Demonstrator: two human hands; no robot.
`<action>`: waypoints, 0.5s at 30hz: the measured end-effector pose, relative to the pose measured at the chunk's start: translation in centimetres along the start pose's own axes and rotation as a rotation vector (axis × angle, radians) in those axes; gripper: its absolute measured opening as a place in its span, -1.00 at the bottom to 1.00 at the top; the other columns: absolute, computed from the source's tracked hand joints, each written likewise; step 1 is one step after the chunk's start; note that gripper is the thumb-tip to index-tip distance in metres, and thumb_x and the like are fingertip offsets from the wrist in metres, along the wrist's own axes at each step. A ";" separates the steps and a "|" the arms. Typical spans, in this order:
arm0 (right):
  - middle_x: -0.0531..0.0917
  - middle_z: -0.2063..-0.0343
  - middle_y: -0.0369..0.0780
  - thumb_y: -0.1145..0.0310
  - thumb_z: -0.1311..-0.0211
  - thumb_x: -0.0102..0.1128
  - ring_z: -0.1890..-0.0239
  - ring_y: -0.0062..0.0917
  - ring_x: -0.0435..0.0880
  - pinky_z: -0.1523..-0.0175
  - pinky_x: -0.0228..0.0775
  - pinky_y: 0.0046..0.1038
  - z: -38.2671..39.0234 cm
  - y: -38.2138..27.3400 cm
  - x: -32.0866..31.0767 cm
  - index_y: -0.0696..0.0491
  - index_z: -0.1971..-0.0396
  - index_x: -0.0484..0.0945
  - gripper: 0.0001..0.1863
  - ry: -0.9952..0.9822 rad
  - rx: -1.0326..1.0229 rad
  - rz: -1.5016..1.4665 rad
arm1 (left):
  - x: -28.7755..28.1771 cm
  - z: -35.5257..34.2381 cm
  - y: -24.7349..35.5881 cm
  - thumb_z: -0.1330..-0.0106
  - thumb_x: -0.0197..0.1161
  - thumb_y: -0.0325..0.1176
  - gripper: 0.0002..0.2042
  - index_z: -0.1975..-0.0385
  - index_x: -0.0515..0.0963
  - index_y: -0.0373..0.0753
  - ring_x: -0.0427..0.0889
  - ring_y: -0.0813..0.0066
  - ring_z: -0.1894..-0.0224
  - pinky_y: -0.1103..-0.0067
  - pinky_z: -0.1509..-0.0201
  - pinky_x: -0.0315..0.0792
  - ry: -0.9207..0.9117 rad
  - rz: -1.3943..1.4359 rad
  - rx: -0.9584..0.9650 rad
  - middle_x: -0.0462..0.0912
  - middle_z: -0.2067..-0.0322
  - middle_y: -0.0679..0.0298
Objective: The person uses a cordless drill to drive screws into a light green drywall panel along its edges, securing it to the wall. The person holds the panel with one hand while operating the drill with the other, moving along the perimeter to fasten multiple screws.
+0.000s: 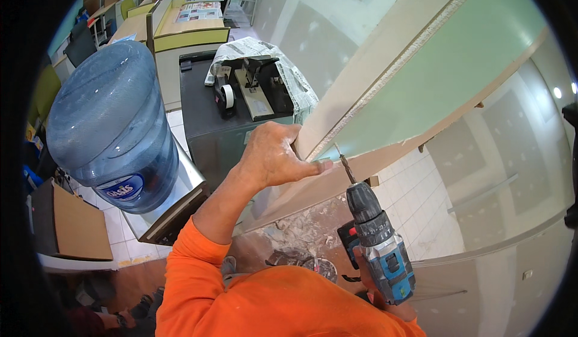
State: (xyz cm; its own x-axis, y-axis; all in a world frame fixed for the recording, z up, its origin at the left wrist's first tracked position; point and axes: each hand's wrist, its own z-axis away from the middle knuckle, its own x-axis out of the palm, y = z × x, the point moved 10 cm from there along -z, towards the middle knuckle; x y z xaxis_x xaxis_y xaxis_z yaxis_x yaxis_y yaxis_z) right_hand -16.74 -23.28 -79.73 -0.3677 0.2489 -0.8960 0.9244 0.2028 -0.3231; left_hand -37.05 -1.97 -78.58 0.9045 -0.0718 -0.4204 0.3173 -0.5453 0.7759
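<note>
My left hand [271, 153] is wrapped round the near end of a partition wall [328, 105], its thumb laid across the end face and the other fingers mostly hidden behind it. White dust marks the back of this hand. In my right hand [368, 277] is a grey and blue cordless drill [379, 234], held by the handle and largely covering the fingers. A thin bit [344, 162] points up from the chuck, its tip close to the pale green glass-like panel [433, 66] beside the rough white wall edge.
On the left, a big blue water bottle [114, 126] tops a dispenser [165, 216]. Past it, a black cabinet [211, 117] carries a tape dispenser [225, 96] and newspaper [265, 48]. Dusty debris [295, 234] covers the floor below. A cardboard box [78, 222] stands lower left.
</note>
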 end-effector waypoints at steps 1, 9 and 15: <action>0.72 0.38 -0.23 0.43 -0.09 0.45 0.36 -0.55 0.71 0.29 0.56 -0.54 0.2 1.0 0.2 0.19 0.01 0.55 -0.55 -0.002 0.098 -0.117 | 0.0 0.0 0.0 0.16 0.51 0.19 -0.44 0.42 0.73 -0.26 0.68 0.18 0.54 0.38 0.37 0.54 0.000 0.012 0.007 0.65 0.64 0.10; 0.67 0.40 -0.26 0.39 0.04 0.47 0.38 -0.57 0.67 0.33 0.53 -0.51 0.2 2.0 0.2 0.18 -0.02 0.54 -0.44 -0.020 0.071 -0.018 | 0.0 0.0 0.3 0.11 0.60 -0.06 -0.55 0.26 0.75 -0.22 0.75 0.38 0.49 0.55 0.31 0.57 -0.054 -0.018 0.043 0.77 0.48 0.14; 0.65 0.43 -0.23 0.32 0.09 0.51 0.43 -0.50 0.64 0.33 0.50 -0.43 -0.3 2.4 -0.1 0.17 0.06 0.58 -0.47 -0.055 0.088 0.032 | -0.4 -0.1 0.4 0.15 0.53 0.14 -0.47 0.45 0.70 -0.27 0.64 0.11 0.59 0.37 0.40 0.53 0.025 0.002 0.077 0.62 0.66 0.07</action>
State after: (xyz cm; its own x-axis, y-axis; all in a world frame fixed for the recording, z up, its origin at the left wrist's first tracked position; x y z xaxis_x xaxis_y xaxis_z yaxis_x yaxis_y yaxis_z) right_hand -14.48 -22.51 -80.36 -0.3340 0.2008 -0.9209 0.9418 0.1112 -0.3173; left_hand -37.24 -2.06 -78.02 0.9123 -0.0529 -0.4061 0.2933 -0.6078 0.7380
